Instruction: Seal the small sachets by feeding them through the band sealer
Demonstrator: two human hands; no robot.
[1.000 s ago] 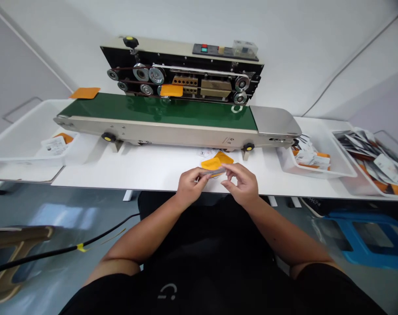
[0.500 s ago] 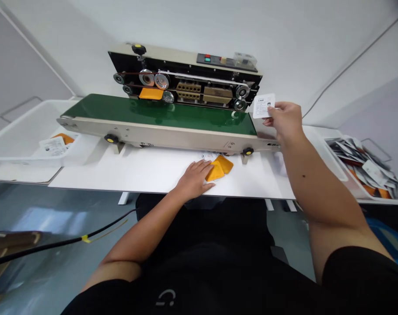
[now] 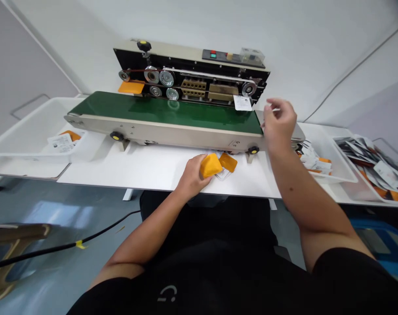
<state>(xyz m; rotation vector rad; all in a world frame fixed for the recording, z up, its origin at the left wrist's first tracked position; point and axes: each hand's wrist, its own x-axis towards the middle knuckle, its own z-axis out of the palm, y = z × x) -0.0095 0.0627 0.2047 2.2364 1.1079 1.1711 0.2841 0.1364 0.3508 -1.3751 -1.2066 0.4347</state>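
A small orange packet (image 3: 211, 165) is lifted at the table's front, with my left hand (image 3: 193, 176) closed on its left edge. Beside it, another orange packet (image 3: 228, 162) and a white printed one (image 3: 223, 174) lie on the table. My right hand (image 3: 280, 121) hovers at the right end of the green belt (image 3: 172, 113), fingers loosely curled and apart, nothing seen in them. Just left of it, a white printed packet (image 3: 242, 103) has its upper edge in the band sealing machine (image 3: 199, 65). At the machine's left end, an orange packet (image 3: 131, 87) sticks out above the belt.
A white bin (image 3: 31, 154) with a few packets stands at the left. On the right are a bin (image 3: 345, 175) with several packets and another bin (image 3: 376, 197) piled with silver, white and orange ones. The conveyor's metal side (image 3: 186, 136) faces me.
My right hand has let go of the white packet, which now sits in the sealing machine further left. My left hand has picked up an orange packet. The orange packet in the machine moved left.
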